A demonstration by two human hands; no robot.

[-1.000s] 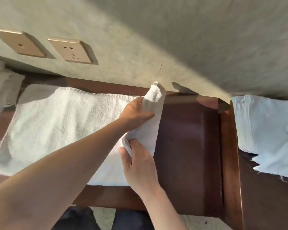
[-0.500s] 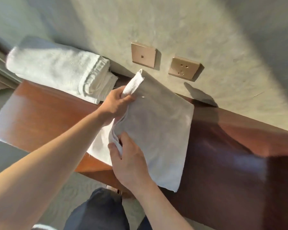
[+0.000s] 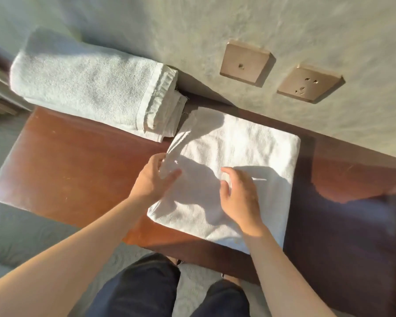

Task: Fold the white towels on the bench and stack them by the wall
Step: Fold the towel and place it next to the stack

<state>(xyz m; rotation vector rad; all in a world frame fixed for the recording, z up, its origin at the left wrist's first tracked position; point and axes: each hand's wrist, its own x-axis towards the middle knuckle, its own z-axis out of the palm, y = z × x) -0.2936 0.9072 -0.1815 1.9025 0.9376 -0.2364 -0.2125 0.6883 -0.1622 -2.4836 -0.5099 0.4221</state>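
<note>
Both hands over a folded white towel on the surface.

I see the towel [image 3: 238,152] lying flat on the wooden surface [image 3: 78,161], its far edge near the wall [image 3: 192,30]. My left hand [image 3: 153,181] touches its left edge, grip released, fingers relaxed. My right hand [image 3: 240,197] hangs over the near part, fingers loosely spread, holding nothing. A stack of folded towels [image 3: 89,88] lies against the wall, just left of it.

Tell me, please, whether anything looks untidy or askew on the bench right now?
Only slightly: the half-folded towel has a rumpled, unaligned far-left corner beside the folded stack. Nothing is spilled or damaged.
</note>
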